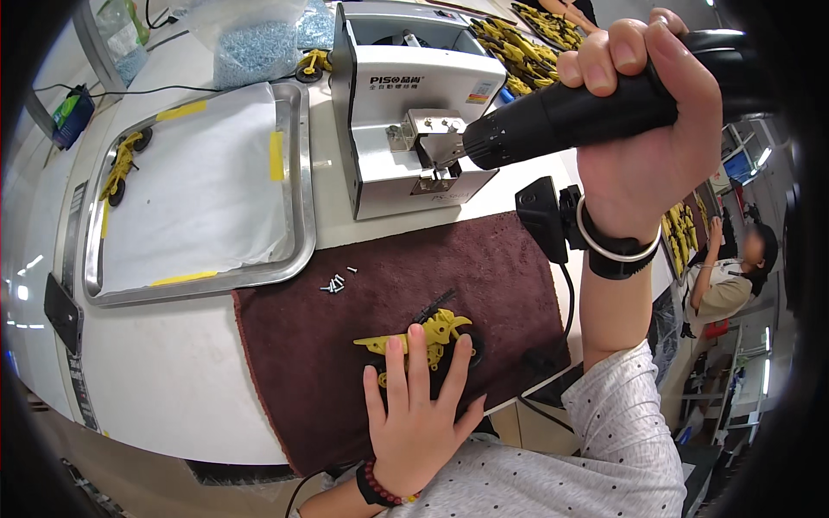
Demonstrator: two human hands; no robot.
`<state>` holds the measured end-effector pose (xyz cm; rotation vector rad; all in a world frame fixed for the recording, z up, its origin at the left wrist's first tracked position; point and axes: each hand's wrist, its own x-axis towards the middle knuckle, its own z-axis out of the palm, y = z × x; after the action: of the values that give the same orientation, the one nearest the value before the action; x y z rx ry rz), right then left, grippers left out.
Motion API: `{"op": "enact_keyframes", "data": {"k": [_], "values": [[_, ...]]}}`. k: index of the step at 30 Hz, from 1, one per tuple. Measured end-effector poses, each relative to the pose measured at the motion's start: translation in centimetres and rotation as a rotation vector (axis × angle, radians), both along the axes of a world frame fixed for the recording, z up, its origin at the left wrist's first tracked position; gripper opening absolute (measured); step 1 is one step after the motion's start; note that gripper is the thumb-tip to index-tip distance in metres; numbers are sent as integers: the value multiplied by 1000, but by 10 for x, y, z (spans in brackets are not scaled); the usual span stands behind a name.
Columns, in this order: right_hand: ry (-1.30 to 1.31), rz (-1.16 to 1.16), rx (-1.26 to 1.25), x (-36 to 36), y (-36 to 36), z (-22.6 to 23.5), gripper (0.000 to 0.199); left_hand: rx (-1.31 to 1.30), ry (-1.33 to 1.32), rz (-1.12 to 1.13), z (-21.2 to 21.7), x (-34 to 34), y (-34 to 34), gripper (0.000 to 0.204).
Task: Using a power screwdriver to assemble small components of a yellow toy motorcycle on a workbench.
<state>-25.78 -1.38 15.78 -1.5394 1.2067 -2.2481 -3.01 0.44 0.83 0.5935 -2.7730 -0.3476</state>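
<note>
Gripping black screwdriver: right fingers. Left fingers splayed on yellow motorbike. Metal tray holds white sheet, second motorbike; clear bag holds blue pellets.

The toy motorcycle is probably plastic, the cloth rough, the tray shiny metal.

The mat is maroon, the toy on it yellow and black. From the mat's middle, the screws and tray at ten o'clock are silvery, the sheet white, its tape yellow; the machine at twelve is white, the driver at one black, the sleeve at four grey with black dots.
</note>
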Motion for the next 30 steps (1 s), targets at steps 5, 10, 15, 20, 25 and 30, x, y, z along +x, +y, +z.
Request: {"op": "enact_keyframes", "data": {"k": [5, 10, 15, 20, 25, 30], "values": [[-225, -357, -164, 39, -26, 2, 29, 8, 4, 3, -1, 0, 0, 59], [-287, -316, -169, 37, -23, 3, 32, 19, 7, -5, -1, 0, 1, 58], [-9, -358, -136, 24, -26, -9, 31, 25, 6, -3, -2, 1, 0, 58], [-22, -348, -130, 23, -28, -9, 28, 31, 5, -7, -2, 1, -1, 58], [-173, -308, 53, 24, -30, 9, 23, 29, 2, -6, 0, 1, 0, 58], [-156, -163, 76, 22, -36, 11, 19, 33, 10, 4, 0, 1, 1, 58]]}}
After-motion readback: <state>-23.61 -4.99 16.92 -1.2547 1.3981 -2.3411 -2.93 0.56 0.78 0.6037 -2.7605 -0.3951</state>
